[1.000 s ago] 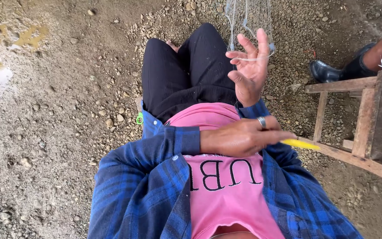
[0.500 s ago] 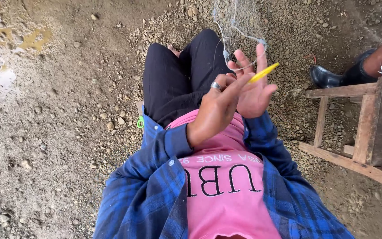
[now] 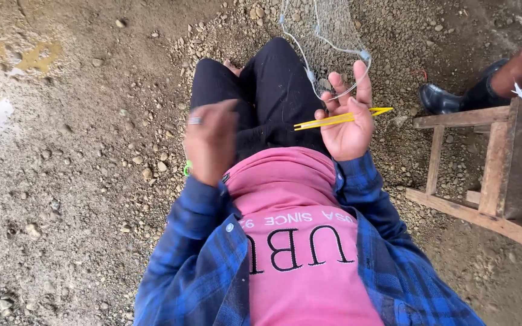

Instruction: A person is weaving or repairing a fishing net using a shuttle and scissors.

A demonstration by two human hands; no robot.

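- Gravel ground (image 3: 74, 181) across the whole left half and the top of the frame, loose pebbles thickest at upper centre.
- Blue plaid shirt (image 3: 194, 271) over a pink top (image 3: 297, 265) filling the bottom centre; black trousers (image 3: 261, 90) stretching up toward the top centre, knees apart.
- Wooden stool (image 3: 490, 181) at the right edge, standing on the gravel, well apart from both hands.
- Fine pale fishing net (image 3: 333, 24) hanging down from the top centre, its edge cord looped over the raised fingers of the right hand.
- Another person's leg and black boot (image 3: 448, 96) at upper right, just above the stool's top rail.
- Right hand (image 3: 347, 124) right of centre, above the trousers' waist: forearm rising from the plaid cuff, palm turned toward the camera, fingers (image 3: 362, 78) upright and slightly spread, the thumb pressed in against them and pinching the needle.
- Left hand (image 3: 209, 142) left of centre, beside the left thigh, raised with its back to the camera and blurred; fingers loosely bent, whether closed on anything cannot be told; well apart from the right hand.
- Yellow netting needle (image 3: 339, 118) lying nearly level across the right palm, one end poking left past the thumb, the forked end jutting right beyond the hand.
- Small green object (image 3: 186, 168) just below the left hand, at the shirt's edge.
- Silver ring (image 3: 195, 120) on a left finger.
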